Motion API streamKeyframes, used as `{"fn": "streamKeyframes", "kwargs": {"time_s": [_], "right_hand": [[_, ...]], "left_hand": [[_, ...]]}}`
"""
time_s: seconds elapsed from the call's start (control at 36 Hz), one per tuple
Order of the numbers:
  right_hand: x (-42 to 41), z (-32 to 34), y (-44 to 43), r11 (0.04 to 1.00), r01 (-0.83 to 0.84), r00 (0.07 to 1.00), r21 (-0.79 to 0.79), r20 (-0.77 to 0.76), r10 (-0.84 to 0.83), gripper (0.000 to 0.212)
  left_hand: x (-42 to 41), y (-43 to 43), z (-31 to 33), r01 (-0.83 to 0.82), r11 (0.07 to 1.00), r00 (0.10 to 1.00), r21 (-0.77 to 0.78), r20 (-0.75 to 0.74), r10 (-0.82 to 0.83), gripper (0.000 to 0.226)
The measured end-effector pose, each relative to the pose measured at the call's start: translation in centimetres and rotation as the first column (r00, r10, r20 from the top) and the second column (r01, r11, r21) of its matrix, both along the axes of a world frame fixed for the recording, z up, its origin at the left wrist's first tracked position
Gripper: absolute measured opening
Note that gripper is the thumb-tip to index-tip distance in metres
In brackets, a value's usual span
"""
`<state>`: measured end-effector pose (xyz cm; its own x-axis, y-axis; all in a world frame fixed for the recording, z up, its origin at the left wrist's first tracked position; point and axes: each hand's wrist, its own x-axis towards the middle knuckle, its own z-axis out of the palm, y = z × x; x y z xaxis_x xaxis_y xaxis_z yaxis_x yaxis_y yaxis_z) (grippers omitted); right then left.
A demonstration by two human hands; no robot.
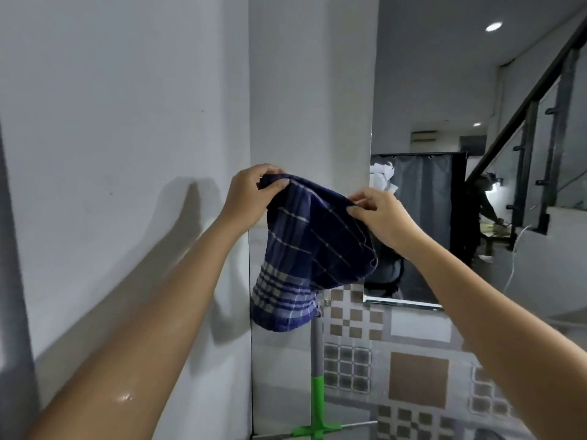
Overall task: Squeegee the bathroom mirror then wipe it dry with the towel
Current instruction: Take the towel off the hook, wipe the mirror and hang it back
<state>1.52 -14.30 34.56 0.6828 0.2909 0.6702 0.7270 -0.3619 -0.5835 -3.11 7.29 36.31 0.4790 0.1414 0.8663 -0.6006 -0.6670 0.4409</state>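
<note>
A dark blue checked towel (305, 249) hangs between my two hands at chest height. My left hand (251, 188) pinches its upper left edge. My right hand (378, 214) pinches its upper right edge. The cloth droops below them in a loose fold. The mirror (444, 122) is on the wall to the right, just behind my right hand, and reflects a room with a dark curtain and a staircase. The squeegee (317, 376), with a grey and green handle and a green head, stands upright below the towel against the wall corner.
A white wall (127, 122) fills the left side, with a projecting white corner (286, 90) in the middle. Patterned brown and grey tiles (397, 360) cover the wall below the mirror. A grey vertical pipe (12, 281) runs along the far left edge.
</note>
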Motion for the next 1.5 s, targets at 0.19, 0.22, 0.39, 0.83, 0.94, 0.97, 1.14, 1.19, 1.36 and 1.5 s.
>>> {"fn": "streamKeyframes", "kwargs": {"time_s": [0.19,0.22,0.39,0.83,0.94,0.97,1.14,1.19,1.36,1.5], "right_hand": [[-2.7,-6.8,-1.1,0.996,-0.007,0.999,0.093,-0.038,0.011,0.013],[-3.0,-7.9,-1.0,0.996,-0.004,0.999,0.091,-0.051,0.009,0.013],[-4.1,-11.1,-0.6,0.994,-0.025,0.995,0.105,-0.096,0.035,0.011],[-4.8,-2.1,-6.4,0.957,-0.038,0.999,0.287,0.019,0.034,0.007],[-5.1,-1.9,-7.9,0.963,-0.072,0.993,0.258,-0.073,0.094,0.012],[-5.1,-2.2,-8.2,0.965,-0.063,0.992,0.255,-0.088,0.088,0.013],[-4.3,-5.2,-10.0,0.981,0.149,0.981,0.127,-0.145,-0.130,0.004],[-4.1,-6.0,-10.0,0.966,0.224,0.967,0.128,-0.154,-0.204,0.005],[-4.7,-7.6,-8.5,0.932,0.312,0.944,0.186,-0.174,-0.282,0.011],[-4.9,-8.6,-6.8,0.913,0.284,0.925,0.291,-0.335,-0.181,0.014]], "left_hand": [[-1.9,-3.4,-0.6,0.051,0.999,0.999,-0.015,-0.018,-0.051,0.010],[-2.0,-3.6,-0.6,0.048,0.999,0.999,-0.025,-0.013,-0.049,0.010],[-3.2,-3.9,-0.1,0.007,1.000,1.000,-0.028,0.001,-0.007,0.011],[-6.9,-1.5,-0.2,0.017,0.985,0.999,-0.172,-0.039,-0.024,0.011],[-7.1,-1.5,-1.0,0.127,0.951,0.975,-0.281,-0.139,-0.172,0.010],[-7.1,-1.6,-1.4,0.143,0.945,0.963,-0.294,-0.177,-0.201,0.010],[-5.6,-2.9,-5.2,0.130,0.933,0.880,-0.334,-0.395,-0.264,0.013],[-4.8,-3.9,-6.3,0.071,0.940,0.876,-0.334,-0.430,-0.219,0.014],[-2.6,-8.8,-9.7,0.035,0.924,0.856,-0.380,-0.466,-0.224,0.018],[-2.0,-13.0,-12.2,0.118,0.897,0.849,-0.425,-0.426,-0.313,0.026]]}}
